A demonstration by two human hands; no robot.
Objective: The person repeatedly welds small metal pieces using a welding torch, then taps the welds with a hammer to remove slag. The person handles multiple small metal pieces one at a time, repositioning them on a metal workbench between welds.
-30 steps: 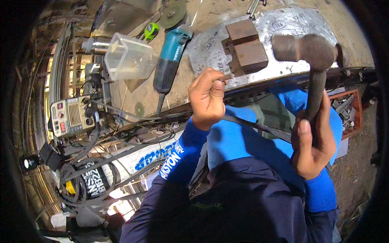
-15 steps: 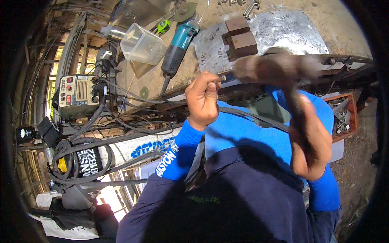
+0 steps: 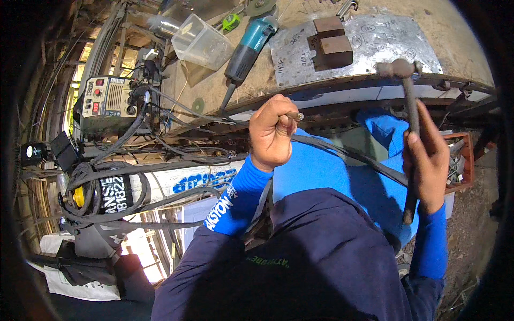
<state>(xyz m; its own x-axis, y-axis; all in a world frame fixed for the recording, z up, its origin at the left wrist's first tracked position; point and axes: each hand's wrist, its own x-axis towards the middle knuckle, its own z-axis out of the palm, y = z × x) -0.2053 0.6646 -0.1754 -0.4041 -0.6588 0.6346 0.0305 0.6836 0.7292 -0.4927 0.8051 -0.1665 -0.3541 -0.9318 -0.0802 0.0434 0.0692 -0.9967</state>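
Note:
My left hand (image 3: 272, 134) is closed in front of the workbench edge. A short metal rod (image 3: 295, 115) pokes out of its thumb side toward the right; the rest is hidden in the fist. My right hand (image 3: 429, 158) grips the handle of a ball-peen hammer (image 3: 410, 101), with the thumb along the shaft. The hammer head (image 3: 397, 68) points away from me, over the near edge of a marked metal sheet (image 3: 375, 43). Hammer and rod are well apart. Two rusty brown metal blocks (image 3: 336, 51) sit on the sheet.
An angle grinder (image 3: 249, 51), a clear plastic bin (image 3: 201, 43) and a green tape measure (image 3: 231, 22) lie on the bench (image 3: 455, 48). At left stand a welding machine (image 3: 107, 101) and a cylinder (image 3: 155, 192) with coiled cables (image 3: 88, 187). A red box of metal pieces (image 3: 460, 160) is at right.
The hammer, blurred and lying across the blocks' near side before, has swung to the right and now shows sharply. My left hand still holds the rod. The view has shifted slightly.

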